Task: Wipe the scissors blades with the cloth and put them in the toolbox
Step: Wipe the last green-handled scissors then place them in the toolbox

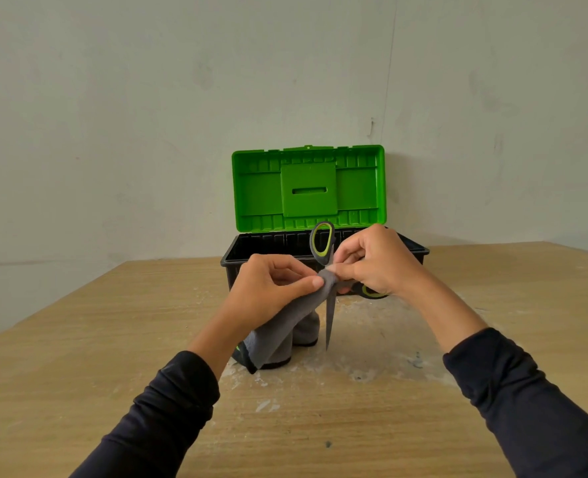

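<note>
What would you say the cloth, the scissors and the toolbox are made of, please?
The soft grey cloth looks like fleecy fabric: it drapes in folds, matte. The grey-and-lime-handled scissors seem to have dark matte metal blades and plastic or rubbery handles. The green-lidded black toolbox appears to be moulded plastic, with ribbed walls and a slight sheen.

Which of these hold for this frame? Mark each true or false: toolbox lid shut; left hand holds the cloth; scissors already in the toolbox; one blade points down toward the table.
1. The toolbox lid is shut. False: the green lid stands open against the wall.
2. The left hand holds the grey cloth. True.
3. The scissors lie inside the toolbox. False: both hands hold them in front of it, above the table.
4. One blade points down toward the table. True.
5. The right hand rests idle. False: it grips the scissors.
</note>
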### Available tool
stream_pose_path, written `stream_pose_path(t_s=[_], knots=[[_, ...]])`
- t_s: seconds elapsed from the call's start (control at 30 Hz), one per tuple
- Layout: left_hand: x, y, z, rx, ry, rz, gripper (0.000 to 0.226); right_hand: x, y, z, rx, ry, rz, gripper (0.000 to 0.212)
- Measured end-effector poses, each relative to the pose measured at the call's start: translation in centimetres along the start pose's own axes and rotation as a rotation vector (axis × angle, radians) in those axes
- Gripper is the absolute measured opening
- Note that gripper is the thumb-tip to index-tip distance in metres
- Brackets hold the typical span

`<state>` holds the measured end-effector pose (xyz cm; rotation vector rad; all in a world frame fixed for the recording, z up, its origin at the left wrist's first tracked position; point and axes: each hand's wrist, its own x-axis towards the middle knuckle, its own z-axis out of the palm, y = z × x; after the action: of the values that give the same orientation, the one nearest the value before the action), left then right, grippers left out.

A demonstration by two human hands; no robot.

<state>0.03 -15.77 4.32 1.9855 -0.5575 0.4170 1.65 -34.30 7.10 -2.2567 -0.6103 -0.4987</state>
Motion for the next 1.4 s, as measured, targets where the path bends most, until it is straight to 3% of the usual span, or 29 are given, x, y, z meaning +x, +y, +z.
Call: stream_pose_path(t_s=[0.1,0.3,0.73,1.4], knots=[[0.0,-0.3,0.1,0.080,0.025,-0.001,0.020,0.0,-0.2,0.3,0.051,-0.004,0.007,0.014],[-0.2,0.0,1.0,0.306,0.055,0.106,0.013,0.0,-0.4,0.7,0.047,-0.012,-0.003,0.018],[0.1,-0.4,0.3,0.251,0.141,0.037,0.012,-0.1,-0.1,-0.1,0.107,0.016,0.033,0.012],[0.5,-0.6,-0.9,0.172,0.089,-0.026,0.009,-0.2,0.1,-0.8,0.254,0.005,0.088,0.014]])
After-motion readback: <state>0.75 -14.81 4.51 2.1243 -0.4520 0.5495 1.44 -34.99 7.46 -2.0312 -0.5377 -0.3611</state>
